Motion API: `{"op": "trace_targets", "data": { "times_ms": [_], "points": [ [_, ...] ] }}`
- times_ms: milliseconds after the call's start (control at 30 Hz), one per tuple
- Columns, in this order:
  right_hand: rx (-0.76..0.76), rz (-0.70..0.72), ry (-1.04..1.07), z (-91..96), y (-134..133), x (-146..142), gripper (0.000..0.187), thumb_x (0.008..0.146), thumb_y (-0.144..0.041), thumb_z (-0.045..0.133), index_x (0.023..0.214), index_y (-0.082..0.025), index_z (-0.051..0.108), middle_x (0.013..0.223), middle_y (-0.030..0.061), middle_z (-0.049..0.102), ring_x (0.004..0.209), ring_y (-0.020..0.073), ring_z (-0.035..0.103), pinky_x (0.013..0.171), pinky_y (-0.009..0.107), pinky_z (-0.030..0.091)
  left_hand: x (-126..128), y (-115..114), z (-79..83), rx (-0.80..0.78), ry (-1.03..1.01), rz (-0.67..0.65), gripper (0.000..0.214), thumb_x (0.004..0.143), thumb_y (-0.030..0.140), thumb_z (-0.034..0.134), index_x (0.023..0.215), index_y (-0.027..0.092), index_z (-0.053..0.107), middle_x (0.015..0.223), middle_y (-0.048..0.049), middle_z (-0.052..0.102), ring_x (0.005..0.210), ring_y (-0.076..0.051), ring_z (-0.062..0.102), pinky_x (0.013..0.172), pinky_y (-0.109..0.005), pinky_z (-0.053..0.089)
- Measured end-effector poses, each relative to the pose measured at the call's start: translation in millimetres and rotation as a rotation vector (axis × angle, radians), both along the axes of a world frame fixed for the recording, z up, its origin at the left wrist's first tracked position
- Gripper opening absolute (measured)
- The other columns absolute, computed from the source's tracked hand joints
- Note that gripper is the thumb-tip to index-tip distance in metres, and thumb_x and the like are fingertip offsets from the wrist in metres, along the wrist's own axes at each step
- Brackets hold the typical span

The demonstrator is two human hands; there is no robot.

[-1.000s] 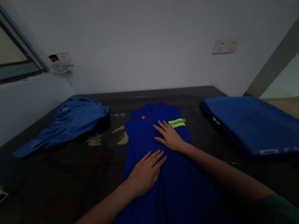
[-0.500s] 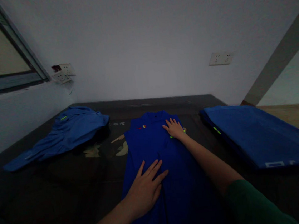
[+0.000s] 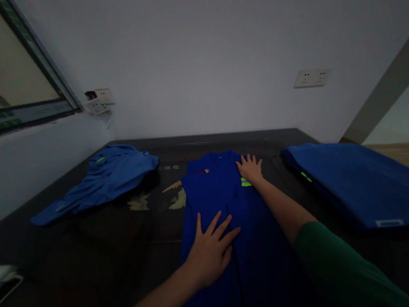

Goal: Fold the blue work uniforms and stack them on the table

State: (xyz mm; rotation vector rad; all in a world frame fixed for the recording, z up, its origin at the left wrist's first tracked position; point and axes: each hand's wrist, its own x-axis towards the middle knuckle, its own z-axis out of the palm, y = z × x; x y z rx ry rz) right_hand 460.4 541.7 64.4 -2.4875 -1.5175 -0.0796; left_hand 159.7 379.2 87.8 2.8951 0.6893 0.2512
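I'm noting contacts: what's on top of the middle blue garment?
On the garment, the left hand lies spread; the right hand rests at its right edge. What lies beneath them is covered.

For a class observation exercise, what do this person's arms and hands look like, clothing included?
The right arm wears a short green sleeve; the left forearm is bare where visible. The left hand and right hand show no gloves or rings.

Dimly lit pale walls [image 3: 198, 65], dark table [image 3: 150, 228], dark-framed window [image 3: 2, 63] at left.
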Motion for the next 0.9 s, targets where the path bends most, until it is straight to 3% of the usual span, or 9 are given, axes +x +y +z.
{"op": "trace_targets", "data": {
  "times_ms": [100, 200, 400, 500, 567, 633, 733, 800, 900],
  "points": [
    [0.154, 0.124, -0.099, 14.4, -15, -14, 0.057, 0.098, -0.04, 0.026, 0.148, -0.014, 0.031, 0.154, 0.0159, 0.028, 0.145, 0.0302, 0.016, 0.112, 0.061, 0.008, 0, -1, 0.2, 0.014, 0.0, 0.002, 0.054, 0.091, 0.021, 0.045, 0.143, 0.034, 0.037, 0.155, -0.0043, 0.03, 0.144, -0.033, 0.021, 0.103, -0.079, 0.01],
    [0.216, 0.297, -0.101, 31.9, -51, -37, 0.054, 0.098, -0.035, 0.031, 0.148, -0.015, 0.033, 0.155, 0.0122, 0.028, 0.145, 0.028, 0.018, 0.113, 0.057, 0.017, 1, -2, -1.2, 0.019, 0.025, 0.01, 0.052, 0.093, 0.024, 0.042, 0.145, 0.032, 0.034, 0.155, -0.0053, 0.031, 0.144, -0.031, 0.021, 0.104, -0.078, 0.011],
    [0.092, 0.686, 0.041, 39.7, -181, -76, 0.049, 0.094, -0.035, 0.044, 0.14, -0.018, 0.047, 0.153, 0.0108, 0.032, 0.143, 0.0267, 0.024, 0.113, 0.05, 0.028, 1, 2, -10.9, 0.004, 0.073, 0.012, 0.057, 0.096, 0.037, 0.039, 0.149, 0.025, 0.024, 0.155, -0.008, 0.028, 0.145, -0.029, 0.018, 0.109, -0.07, 0.005],
    [0.068, 0.731, 0.155, 38.4, -253, -76, 0.047, 0.092, -0.036, 0.047, 0.136, -0.021, 0.052, 0.152, 0.0092, 0.035, 0.142, 0.027, 0.027, 0.113, 0.051, 0.03, 0, 0, -6.0, 0.045, 0.028, 0.0, 0.063, 0.093, 0.044, 0.045, 0.149, 0.024, 0.026, 0.157, -0.01, 0.025, 0.146, -0.03, 0.015, 0.11, -0.068, -0.002],
    [0.112, 0.711, 0.273, 43.2, -300, -71, 0.043, 0.091, -0.037, 0.047, 0.131, -0.024, 0.055, 0.149, 0.0082, 0.04, 0.14, 0.0262, 0.033, 0.112, 0.052, 0.032, -7, -10, 9.2, 0.073, -0.051, 0.009, 0.064, 0.092, 0.045, 0.048, 0.148, 0.022, 0.029, 0.157, -0.0117, 0.023, 0.146, -0.03, 0.015, 0.111, -0.065, -0.006],
    [0.191, 0.659, 0.423, 50.0, -349, -67, 0.037, 0.09, -0.039, 0.046, 0.121, -0.027, 0.062, 0.14, 0.0073, 0.051, 0.132, 0.0256, 0.044, 0.108, 0.051, 0.038, -22, -32, 31.6, 0.014, -0.158, 0.02, 0.059, 0.092, 0.043, 0.049, 0.145, 0.021, 0.035, 0.155, -0.0121, 0.029, 0.144, -0.028, 0.022, 0.115, -0.06, 0.001],
    [0.373, 0.428, 0.588, 47.0, -426, -69, 0.025, 0.087, -0.045, 0.049, 0.087, -0.031, 0.07, 0.101, 0.0089, 0.069, 0.104, 0.0278, 0.062, 0.092, 0.048, 0.048, -61, -84, 56.7, -0.347, -0.348, 0.071, 0.044, 0.094, 0.04, 0.045, 0.132, 0.019, 0.05, 0.134, -0.0106, 0.057, 0.122, -0.021, 0.054, 0.108, -0.043, 0.037],
    [0.454, 0.229, 0.649, 28.3, -472, -74, 0.033, 0.085, -0.051, 0.049, 0.062, -0.03, 0.061, 0.075, 0.0094, 0.064, 0.081, 0.0285, 0.063, 0.075, 0.045, 0.051, -93, -124, 51.7, -0.724, -0.367, 0.121, 0.037, 0.094, 0.044, 0.044, 0.111, 0.017, 0.062, 0.103, -0.0076, 0.071, 0.088, -0.017, 0.068, 0.083, -0.032, 0.053],
    [0.407, -0.059, 0.701, -17.8, -516, -85, 0.039, 0.081, -0.059, 0.047, 0.057, -0.029, 0.055, 0.066, 0.0083, 0.061, 0.067, 0.0276, 0.061, 0.063, 0.043, 0.051, -136, -169, 4.7, -1.105, -0.144, 0.216, 0.039, 0.089, 0.051, 0.049, 0.084, 0.016, 0.065, 0.072, -0.0034, 0.07, 0.063, -0.016, 0.067, 0.063, -0.027, 0.054]
  ]
}}
